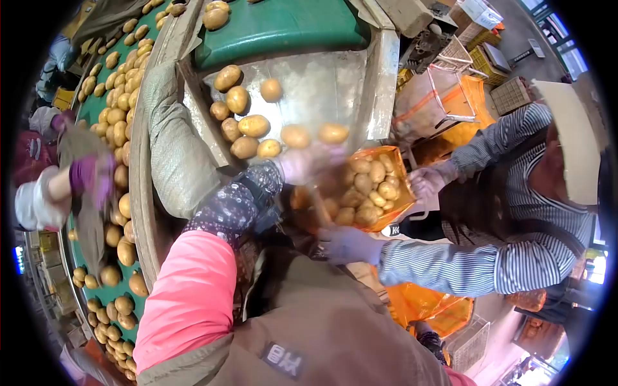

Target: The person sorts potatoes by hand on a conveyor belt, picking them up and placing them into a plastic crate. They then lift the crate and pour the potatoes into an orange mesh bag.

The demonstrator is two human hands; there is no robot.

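At the lower lip of the steel chute (322, 90), the person's left hand (301, 164) reached among loose potatoes (254, 125), touching or nearly touching them; motion blur hid whether its fingers were spread or closed; just beside it an orange mesh bag (380, 152), full of potatoes, was held open by a co-worker's hand (426, 181); the right hand was out of sight; a green belt (277, 26) lay above the chute.

Pink sleeve (187, 302), dark floral oversleeve (235, 206), pale glove (297, 166) on left hand (302, 164), brown apron (335, 321), white label (283, 360)
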